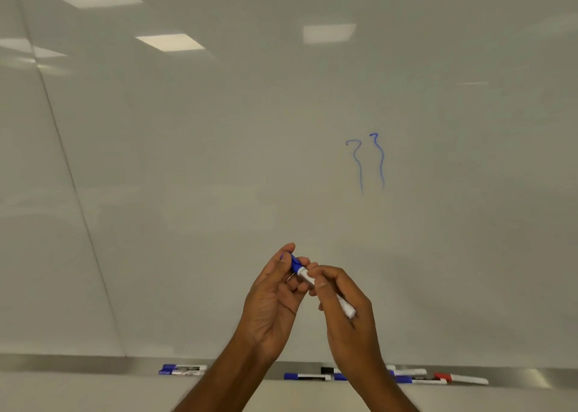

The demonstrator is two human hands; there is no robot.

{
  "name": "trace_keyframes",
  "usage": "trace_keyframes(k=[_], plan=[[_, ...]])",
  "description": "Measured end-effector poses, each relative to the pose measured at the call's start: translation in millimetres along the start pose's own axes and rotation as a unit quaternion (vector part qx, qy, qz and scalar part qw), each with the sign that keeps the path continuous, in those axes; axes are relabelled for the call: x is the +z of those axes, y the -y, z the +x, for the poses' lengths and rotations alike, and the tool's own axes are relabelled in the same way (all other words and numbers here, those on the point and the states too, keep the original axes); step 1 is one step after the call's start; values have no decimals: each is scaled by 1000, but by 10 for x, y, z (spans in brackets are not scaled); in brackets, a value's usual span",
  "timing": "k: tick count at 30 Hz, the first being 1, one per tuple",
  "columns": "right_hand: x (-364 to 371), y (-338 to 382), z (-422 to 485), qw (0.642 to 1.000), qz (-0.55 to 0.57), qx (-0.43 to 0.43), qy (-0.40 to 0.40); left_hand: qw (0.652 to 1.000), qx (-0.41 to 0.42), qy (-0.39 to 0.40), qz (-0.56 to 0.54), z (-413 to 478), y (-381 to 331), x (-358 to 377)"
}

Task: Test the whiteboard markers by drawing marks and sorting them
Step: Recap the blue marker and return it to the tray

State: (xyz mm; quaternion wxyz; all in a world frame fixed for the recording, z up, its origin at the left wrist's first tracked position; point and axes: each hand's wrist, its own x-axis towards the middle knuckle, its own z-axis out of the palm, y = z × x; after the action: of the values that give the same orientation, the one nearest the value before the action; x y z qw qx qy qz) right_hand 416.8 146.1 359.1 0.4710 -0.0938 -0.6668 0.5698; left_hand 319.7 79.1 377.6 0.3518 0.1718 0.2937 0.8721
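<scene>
I hold a blue whiteboard marker in front of the whiteboard, low in the middle of the view. My left hand pinches its blue cap. My right hand grips the white barrel, whose rear end sticks out past my fingers. The cap sits at the end of the barrel; whether it is fully seated I cannot tell. Two wavy blue marks run down the board, up and to the right of my hands.
The metal tray along the board's bottom edge holds two blue markers at the left. To the right lie several more: a blue one, a black one and a red one.
</scene>
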Motion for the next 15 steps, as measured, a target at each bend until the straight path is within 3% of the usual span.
trace_keyframes(k=[15], plan=[[1620,113,-1249,998,-2,60,9,999,-13,-31,-22,-1093,-973,-1393]])
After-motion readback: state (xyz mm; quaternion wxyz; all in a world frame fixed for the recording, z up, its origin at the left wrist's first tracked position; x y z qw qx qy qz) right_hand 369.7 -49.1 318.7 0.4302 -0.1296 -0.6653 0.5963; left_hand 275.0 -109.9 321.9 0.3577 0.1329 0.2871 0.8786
